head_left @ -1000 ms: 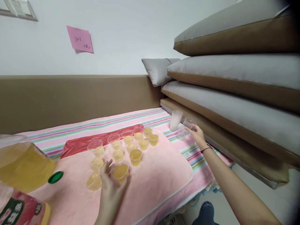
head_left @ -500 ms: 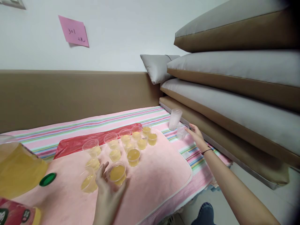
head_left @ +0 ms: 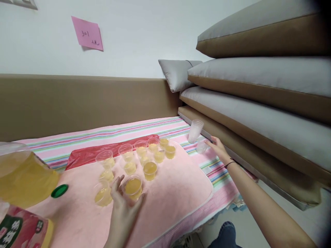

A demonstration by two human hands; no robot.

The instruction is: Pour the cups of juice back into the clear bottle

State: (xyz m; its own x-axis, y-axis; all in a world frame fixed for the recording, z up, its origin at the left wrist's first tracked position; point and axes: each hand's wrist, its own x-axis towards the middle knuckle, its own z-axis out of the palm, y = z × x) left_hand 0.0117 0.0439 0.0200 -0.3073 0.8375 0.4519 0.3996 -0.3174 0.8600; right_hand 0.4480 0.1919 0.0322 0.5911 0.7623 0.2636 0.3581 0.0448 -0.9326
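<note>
striped cloth (head_left: 129,132): spread beyond both grips, running back to a brown padded panel (head_left: 85,103); a pink mat (head_left: 176,203) lies on it, under the left grip.
cushions (head_left: 248,74): stacked beyond and right of the right grip.
left hand (head_left: 124,206): curved round a filled cup (head_left: 133,187), fingers on its left, thumb on its right; whether they press or merely surround it, i cannot tell.
filled cup: on the mat, inside the left hand's curve; mouth up, long axis vertical.
its handling: probably light, thin-walled and easily dented, slippery if wet; a hard squeeze could spill it. best held gently round the body, below the rim.
right hand (head_left: 218,148): fingertips at the right side of a clear cup (head_left: 201,146); contact looks likely, but grasped or released i cannot tell.
clear cup: just past the right fingertips, beside the cup stack (head_left: 196,131); seems empty, its outline too faint to give a tilt. likely very light and easily tipped; a soft pinch on the sides should do.
other cups (head_left: 150,170): yellow liquid inside, beyond and left of the left grip.
large container (head_left: 26,179): yellow liquid, left of the left grip, green cap (head_left: 59,190) between them.
</note>
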